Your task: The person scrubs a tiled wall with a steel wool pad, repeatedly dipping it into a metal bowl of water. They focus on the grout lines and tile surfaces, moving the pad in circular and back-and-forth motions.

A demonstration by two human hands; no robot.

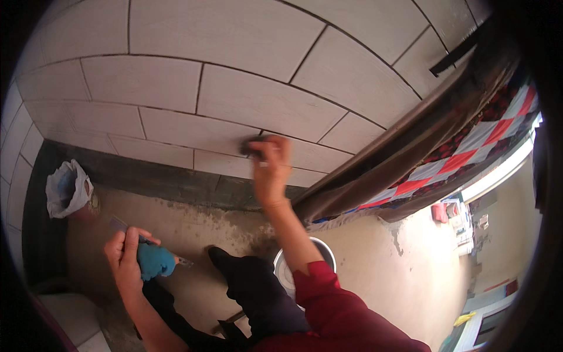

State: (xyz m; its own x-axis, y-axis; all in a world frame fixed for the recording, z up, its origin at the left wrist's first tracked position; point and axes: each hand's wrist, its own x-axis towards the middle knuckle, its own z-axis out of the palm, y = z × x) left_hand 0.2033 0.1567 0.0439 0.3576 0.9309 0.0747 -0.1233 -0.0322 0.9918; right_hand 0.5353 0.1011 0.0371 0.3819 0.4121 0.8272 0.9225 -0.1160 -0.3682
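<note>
My right hand (273,165) is raised to the white tiled wall (259,99), its fingers around a small dark object (250,145) pressed on or close to the tiles. Motion blur hides what that object is. Dark joint lines run between the tiles. Lower on the left, my left hand (127,255) grips a turquoise cloth or sponge (154,262). With it is a thin flat tool, whose shiny end (185,262) sticks out on one side and whose blurred blade-like end (118,222) shows past my fingers.
A white plastic bag (68,189) lines a container in the left corner, by the dark skirting (132,178). A metal basin (327,248) stands on the stained floor (352,240) under my right arm. Brown and checked curtains (433,174) hang close on the right.
</note>
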